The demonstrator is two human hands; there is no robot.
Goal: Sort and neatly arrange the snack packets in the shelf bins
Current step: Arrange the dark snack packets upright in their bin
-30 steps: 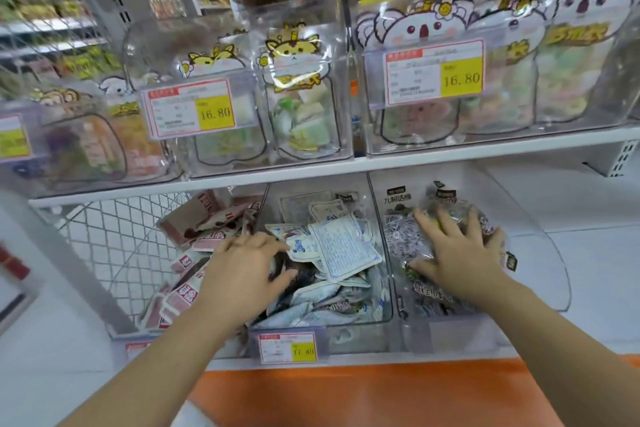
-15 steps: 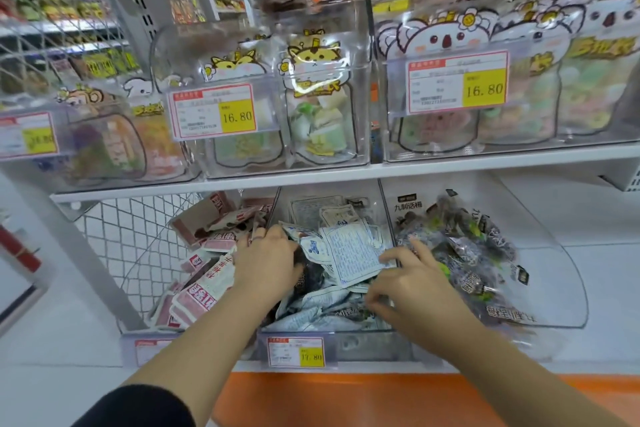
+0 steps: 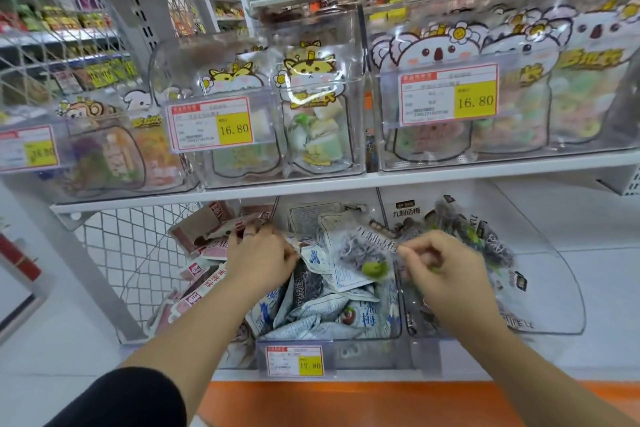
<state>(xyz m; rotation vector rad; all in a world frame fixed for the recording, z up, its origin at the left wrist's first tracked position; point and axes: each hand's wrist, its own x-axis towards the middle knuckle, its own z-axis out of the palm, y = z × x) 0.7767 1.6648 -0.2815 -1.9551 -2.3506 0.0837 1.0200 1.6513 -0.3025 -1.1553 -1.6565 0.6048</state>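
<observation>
Three clear bins stand on the lower shelf. The left bin holds red-and-white packets (image 3: pixel 204 274), the middle bin (image 3: pixel 394 329) white-and-blue packets (image 3: pixel 329 314), and the right bin (image 3: pixel 554 288) clear packets of dark plums (image 3: pixel 485 239). My left hand (image 3: pixel 263 260) reaches in where the left and middle bins meet. Its fingers are curled, with the thumb against the edge of a white-and-blue packet. My right hand (image 3: pixel 446 274) pinches the edge of a clear plum packet (image 3: pixel 367 253), which hangs over the middle bin.
The upper shelf (image 3: pixel 346 184) close above carries clear bins of animal-print candy bags with yellow price tags (image 3: pixel 233 128). A wire mesh panel (image 3: pixel 131 253) closes the left side. A price tag (image 3: pixel 294 360) fronts the middle bin, above an orange base strip (image 3: pixel 346 402).
My right hand left the right bin, came left and now pinches a clear plum packet over the middle bin. My left hand curled its fingers and stayed in place.
</observation>
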